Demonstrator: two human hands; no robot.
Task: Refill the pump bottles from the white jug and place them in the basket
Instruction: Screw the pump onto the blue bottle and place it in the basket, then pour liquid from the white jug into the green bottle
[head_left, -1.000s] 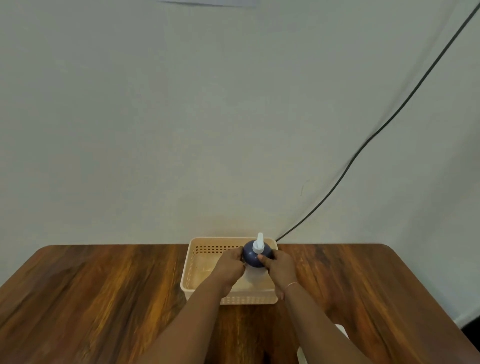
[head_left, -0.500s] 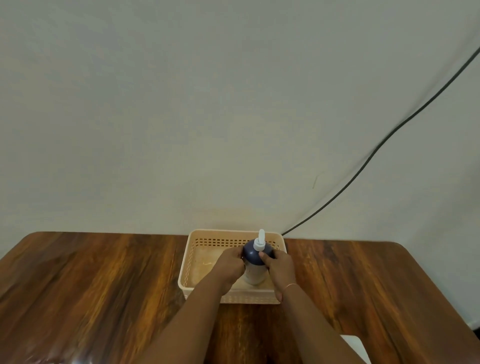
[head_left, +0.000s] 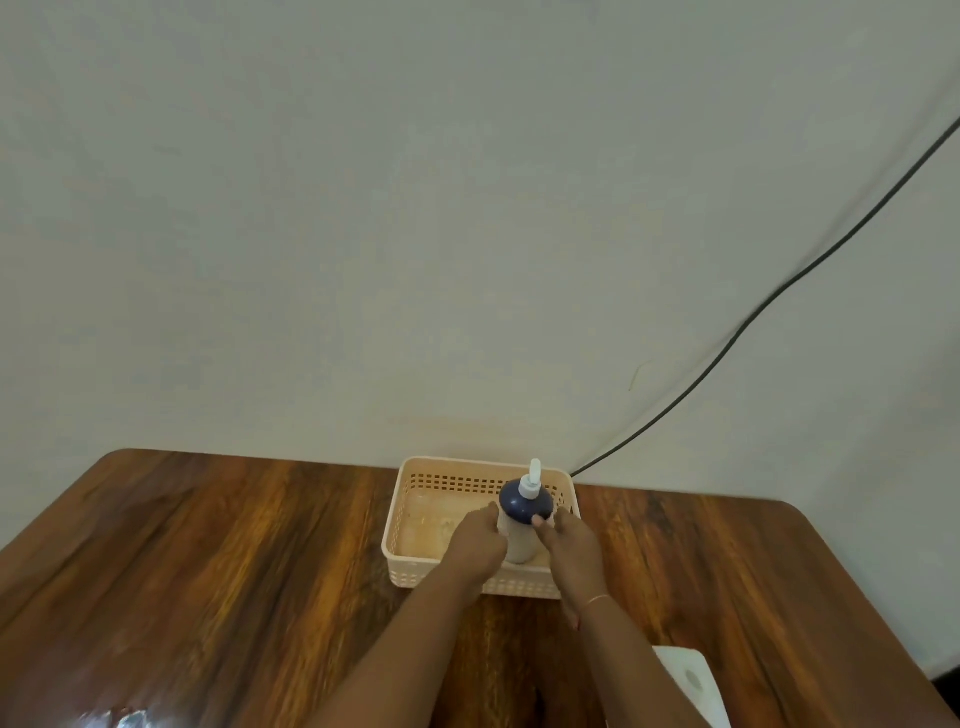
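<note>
A pump bottle (head_left: 521, 545) with a dark blue shoulder, a white pump head and a pale body stands upright in the right half of the cream plastic basket (head_left: 410, 519). My left hand (head_left: 477, 545) is curled against the bottle's left side. My right hand (head_left: 571, 545) is on its right side, with the thumb tip on the blue shoulder. Both hands sit low over the basket's near wall. At the bottom right edge, part of the white jug (head_left: 691, 680) shows beside my right forearm.
The basket rests at the back of a wooden table (head_left: 234, 571), close to the pale wall. A black cable (head_left: 779, 291) runs down the wall to the table behind the basket. Something shiny and blurred (head_left: 119, 719) lies at the bottom left edge.
The bottle has come down to stand on the basket floor. My hands have slid lower and slightly apart, so more of the bottle's top shows.
</note>
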